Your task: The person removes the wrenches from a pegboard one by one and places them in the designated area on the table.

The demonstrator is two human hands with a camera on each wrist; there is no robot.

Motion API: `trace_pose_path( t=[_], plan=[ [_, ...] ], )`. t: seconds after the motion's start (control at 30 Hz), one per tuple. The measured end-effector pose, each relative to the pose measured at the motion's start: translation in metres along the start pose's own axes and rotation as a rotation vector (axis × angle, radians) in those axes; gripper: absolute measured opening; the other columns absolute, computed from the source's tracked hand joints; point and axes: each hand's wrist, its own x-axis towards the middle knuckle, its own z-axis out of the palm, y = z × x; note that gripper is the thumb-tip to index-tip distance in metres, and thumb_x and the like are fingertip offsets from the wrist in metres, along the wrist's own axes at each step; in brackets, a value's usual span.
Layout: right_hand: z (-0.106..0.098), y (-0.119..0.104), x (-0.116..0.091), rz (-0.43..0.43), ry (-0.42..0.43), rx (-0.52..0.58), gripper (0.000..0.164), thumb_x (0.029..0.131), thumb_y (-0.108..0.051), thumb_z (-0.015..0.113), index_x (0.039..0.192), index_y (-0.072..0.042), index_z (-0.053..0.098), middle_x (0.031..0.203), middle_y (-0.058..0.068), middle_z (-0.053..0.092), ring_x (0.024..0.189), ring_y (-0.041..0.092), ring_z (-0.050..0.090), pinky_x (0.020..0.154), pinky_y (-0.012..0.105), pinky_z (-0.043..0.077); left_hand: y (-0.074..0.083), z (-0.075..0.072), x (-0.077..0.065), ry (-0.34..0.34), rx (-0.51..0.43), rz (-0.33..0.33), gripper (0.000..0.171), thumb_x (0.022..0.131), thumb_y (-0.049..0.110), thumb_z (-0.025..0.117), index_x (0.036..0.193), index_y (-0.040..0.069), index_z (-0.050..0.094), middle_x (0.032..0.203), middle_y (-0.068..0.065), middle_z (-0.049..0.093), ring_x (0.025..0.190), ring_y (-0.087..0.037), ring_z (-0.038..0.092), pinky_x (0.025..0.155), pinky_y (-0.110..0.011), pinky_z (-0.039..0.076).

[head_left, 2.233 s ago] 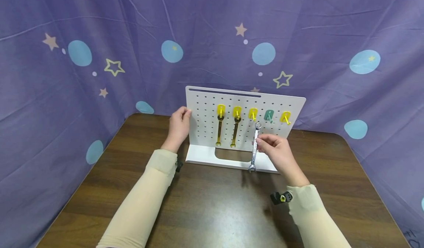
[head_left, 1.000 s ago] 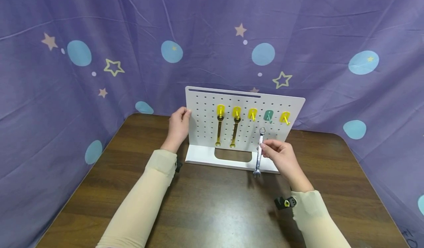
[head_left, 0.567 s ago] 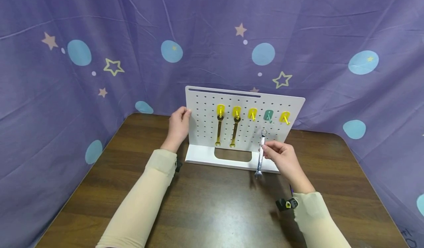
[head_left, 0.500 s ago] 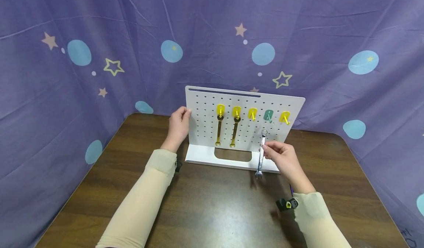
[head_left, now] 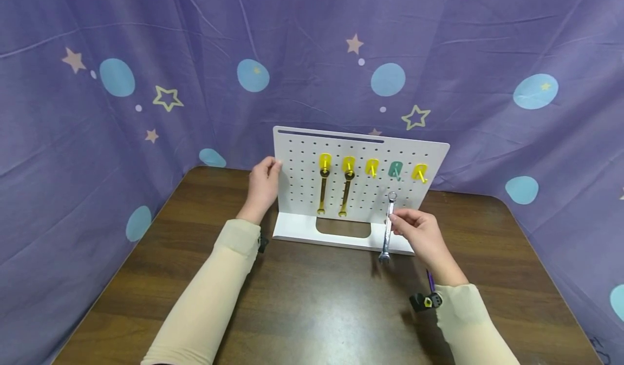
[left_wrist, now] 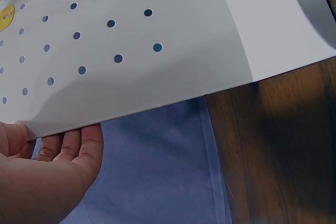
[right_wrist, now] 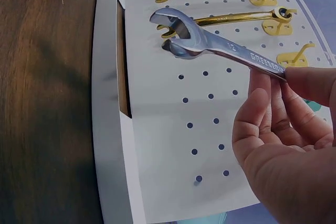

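A white pegboard (head_left: 302,191) stands on the table, its left edge pinched between the thumb and fingers of my left hand (head_left: 264,183). My right hand (head_left: 420,235) pinches a silver combination wrench (head_left: 388,227) at mid-shaft, ring end up and open end down, in front of the board's right half. The number 12 shows on its shaft in the right wrist view. Two gold combination wrenches (head_left: 323,194) hang by their ring ends from the two leftmost yellow hooks (head_left: 325,162). A bare yellow hook (head_left: 372,168), a green hook (head_left: 395,170) and another yellow hook (head_left: 420,173) follow rightward.
The board's white base (head_left: 294,227) has a cut-out in its middle. Brown wooden table (head_left: 312,300) spreads in front of it. A purple curtain (head_left: 312,56) with stars and dots hangs behind and at both sides.
My right hand has moved the silver wrench rightward and slightly down, away from the third hook, slowing lately. My left hand has kept its place on the board's edge.
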Motion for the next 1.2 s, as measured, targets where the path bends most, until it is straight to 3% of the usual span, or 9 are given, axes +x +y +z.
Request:
trace_pose_path(
  t=[0.63,1.2],
  plan=[
    [-0.0048,0.0029,-0.0049,0.024,0.011,0.005,0.024,0.099,-0.007,0.067,0.108,0.016,0.067,0.087,0.009,0.070,0.074,0.013,0.064,0.072,0.027,0.056,-0.0004,-0.0005,-0.0004,-0.004,0.000,0.009,0.024,0.108,0.016,0.052,0.096,-0.001,0.062,0.084,-0.015,0.058,0.076,-0.025,0.050,0.066,-0.036,0.040],
    [-0.0096,0.0055,-0.0100,0.040,0.038,0.026,0.025,0.099,-0.003,0.067,0.110,0.018,0.065,0.090,0.016,0.069,0.074,0.018,0.066,0.070,0.028,0.056,0.0008,-0.0007,-0.0008,-0.005,0.003,0.006,0.023,0.108,0.015,0.052,0.101,-0.003,0.064,0.087,-0.017,0.061,0.077,-0.025,0.052,0.066,-0.036,0.041]
  ],
)
